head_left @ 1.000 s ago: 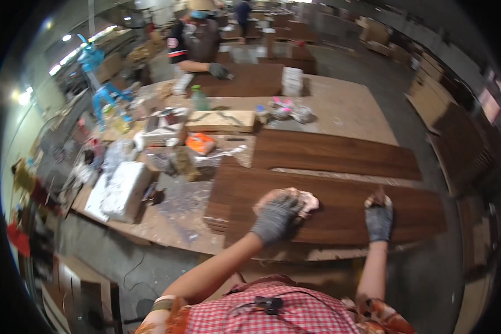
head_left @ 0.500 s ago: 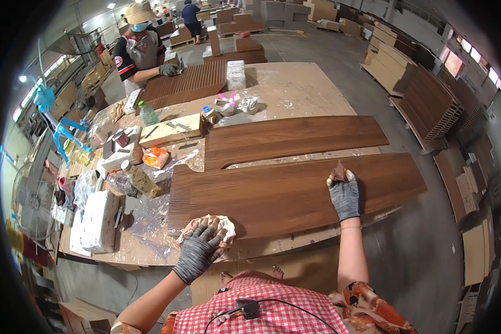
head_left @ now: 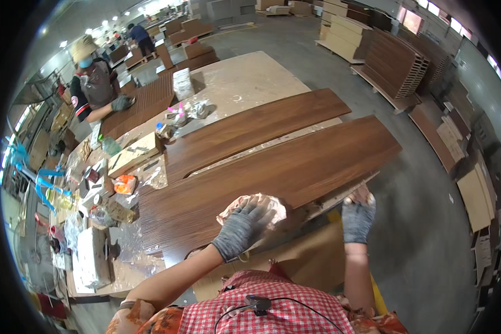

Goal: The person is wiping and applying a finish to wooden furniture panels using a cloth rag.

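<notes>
A long dark-brown wood-grain panel [head_left: 295,161] lies across the table in front of me, its left end grooved. My left hand [head_left: 240,229], in a grey glove, presses a crumpled pale pink cloth [head_left: 273,210] onto the panel's near edge. Beyond the table's near right edge is my right hand [head_left: 358,218], gloved with the fingertips bare. Its fingers are closed around a small brown scrap, partly hidden by them. Behind the first panel rests a second brown panel [head_left: 261,129], narrower, with a gap between them.
Bottles, a white block [head_left: 93,257], an orange packet [head_left: 125,184] and a pale wooden block [head_left: 133,154] crowd the table's left side. Across the table a co-worker [head_left: 97,83] handles a ribbed brown panel [head_left: 145,103]. Stacked boards [head_left: 392,64] stand on the right.
My right hand has left the panel's top and come down toward me, past the near edge. The left hand and cloth have slid rightward along the panel. The view has turned right.
</notes>
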Demonstrator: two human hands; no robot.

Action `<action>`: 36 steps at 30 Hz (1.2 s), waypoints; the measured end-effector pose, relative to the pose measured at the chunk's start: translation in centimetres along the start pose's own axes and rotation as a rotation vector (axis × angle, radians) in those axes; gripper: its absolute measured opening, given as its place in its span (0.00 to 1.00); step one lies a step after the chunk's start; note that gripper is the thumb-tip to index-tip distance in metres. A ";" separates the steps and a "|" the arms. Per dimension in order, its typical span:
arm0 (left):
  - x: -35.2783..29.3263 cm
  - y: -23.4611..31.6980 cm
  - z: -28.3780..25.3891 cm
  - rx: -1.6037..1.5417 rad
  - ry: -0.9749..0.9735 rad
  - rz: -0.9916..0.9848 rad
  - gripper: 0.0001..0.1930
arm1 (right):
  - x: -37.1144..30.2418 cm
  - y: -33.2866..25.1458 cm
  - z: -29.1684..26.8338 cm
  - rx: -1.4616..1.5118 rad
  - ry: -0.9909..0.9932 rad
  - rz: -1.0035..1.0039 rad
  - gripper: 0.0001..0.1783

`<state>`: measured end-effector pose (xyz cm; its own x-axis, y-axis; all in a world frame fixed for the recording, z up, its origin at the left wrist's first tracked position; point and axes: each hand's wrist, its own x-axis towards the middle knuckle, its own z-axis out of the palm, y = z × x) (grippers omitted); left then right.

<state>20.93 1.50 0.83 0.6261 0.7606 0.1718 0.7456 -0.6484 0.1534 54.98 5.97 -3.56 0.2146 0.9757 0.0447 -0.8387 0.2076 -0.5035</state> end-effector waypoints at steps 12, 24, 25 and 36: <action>17.2 4.5 6.4 -0.014 0.102 0.215 0.26 | -10.4 -9.0 -9.9 -0.162 0.304 -0.214 0.12; 13.9 4.0 6.6 -0.040 0.207 0.139 0.24 | -6.3 -5.7 -4.8 -0.005 0.183 -0.128 0.17; 12.1 3.3 6.9 -0.093 0.254 0.122 0.24 | -6.0 -5.2 -5.8 -0.043 0.175 -0.131 0.13; -5.6 2.0 0.4 0.024 0.187 -0.270 0.30 | 1.2 1.5 1.6 -0.091 0.131 0.043 0.15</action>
<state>19.05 -4.05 -0.19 0.3544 0.8843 0.3040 0.8854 -0.4219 0.1950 53.22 7.51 -2.87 0.2478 0.9648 -0.0884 -0.8008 0.1526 -0.5791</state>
